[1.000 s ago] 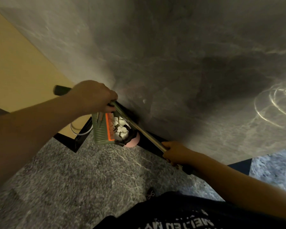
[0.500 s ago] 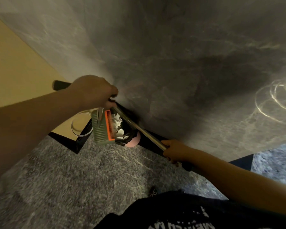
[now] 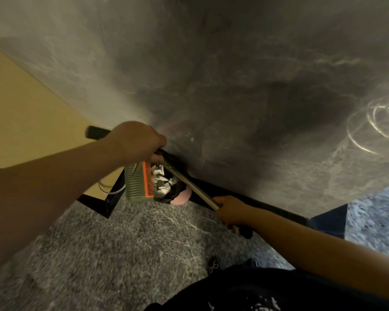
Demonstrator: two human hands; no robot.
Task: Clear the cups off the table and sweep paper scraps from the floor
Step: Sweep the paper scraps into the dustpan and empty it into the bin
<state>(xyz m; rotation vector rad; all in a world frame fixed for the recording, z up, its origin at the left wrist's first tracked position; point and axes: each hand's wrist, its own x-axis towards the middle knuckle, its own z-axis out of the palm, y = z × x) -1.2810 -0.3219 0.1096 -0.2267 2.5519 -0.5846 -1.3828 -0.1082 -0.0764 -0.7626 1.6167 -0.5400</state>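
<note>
Left hand (image 3: 133, 142) clamps the dark handle of a tilted green dustpan with orange comb teeth (image 3: 138, 184), presumably tipping white paper scraps (image 3: 161, 182) into the black-lined pink bin (image 3: 177, 194) below the table's near edge. Right hand (image 3: 230, 212) curls around the metal broom pole (image 3: 193, 187), keeping it aside.

Grey marbled tabletop (image 3: 234, 75) beside a beige wall (image 3: 20, 104), speckled floor (image 3: 121, 254) below.

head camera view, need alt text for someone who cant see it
Seen from above, a person's left hand grips a black handle over a green dustpan with an orange comb edge, holding white paper scraps above a black-lined pink bin. The right hand grips a silver metal pole beside a grey marble table.
</note>
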